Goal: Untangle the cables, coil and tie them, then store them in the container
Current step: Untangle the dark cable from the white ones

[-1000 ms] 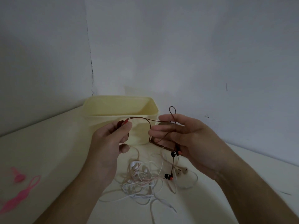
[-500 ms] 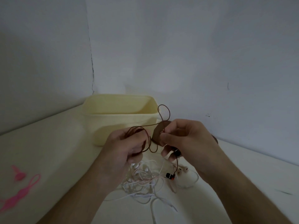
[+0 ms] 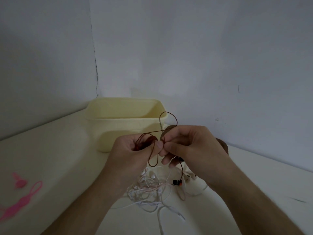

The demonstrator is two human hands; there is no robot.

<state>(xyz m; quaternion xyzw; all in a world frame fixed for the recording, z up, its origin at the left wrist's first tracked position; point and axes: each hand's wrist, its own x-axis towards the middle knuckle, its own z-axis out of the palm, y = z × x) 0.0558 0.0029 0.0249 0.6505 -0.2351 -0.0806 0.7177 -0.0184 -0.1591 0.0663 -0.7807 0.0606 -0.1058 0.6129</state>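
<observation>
Both hands meet in front of the yellow container (image 3: pixel 118 126). The left hand (image 3: pixel 133 155) has its grip closed around loops of the dark red earphone cable (image 3: pixel 153 160), and the right hand (image 3: pixel 191 146) pinches the same cable. White cables (image 3: pixel 149 190) lie tangled on the tabletop (image 3: pixel 59 158) below.

Two bare forearms come into view from the lower edge, one on each side of the tangle of white cables (image 3: pixel 152 192) on the table. Neither arm has a sleeve, and no cuff shows anywhere along them. The left hand (image 3: pixel 133 153) wears no ring, watch, band or glove, and its thumbnail is short and plain. The right hand (image 3: pixel 191 146) is equally bare, with no ring on the fingers and no strap at the wrist.
</observation>
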